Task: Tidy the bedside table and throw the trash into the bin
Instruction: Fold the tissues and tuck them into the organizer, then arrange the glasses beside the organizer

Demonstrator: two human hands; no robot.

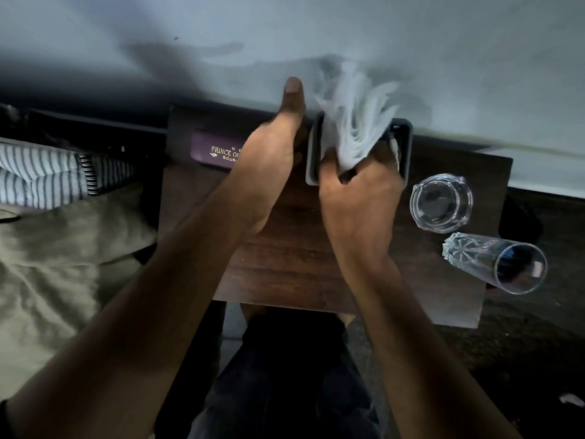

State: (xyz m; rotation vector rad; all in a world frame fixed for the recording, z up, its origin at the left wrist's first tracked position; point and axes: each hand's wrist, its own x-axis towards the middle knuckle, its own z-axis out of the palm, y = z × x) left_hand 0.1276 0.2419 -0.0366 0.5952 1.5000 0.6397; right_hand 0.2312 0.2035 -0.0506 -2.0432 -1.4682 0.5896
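Note:
A dark wooden bedside table [285, 258] stands against a pale wall. At its back middle sits a dark grey rectangular holder [311, 153]. My right hand [357, 198] is closed on a bunch of white tissue [354, 122] that sticks up, blurred, out of the holder. My left hand [272, 153] rests against the holder's left side, thumb pointing up; whether its fingers grip the holder is hidden. A purple case with gold lettering [215, 152] lies at the back left, partly under my left hand.
A short glass tumbler [441, 202] stands upright at the table's right. A tall clear glass [497, 264] is just in front of it near the right edge. A bed with an olive sheet [57, 274] and a striped pillow [44, 172] lies to the left. A small white scrap [571, 399] lies on the dark floor.

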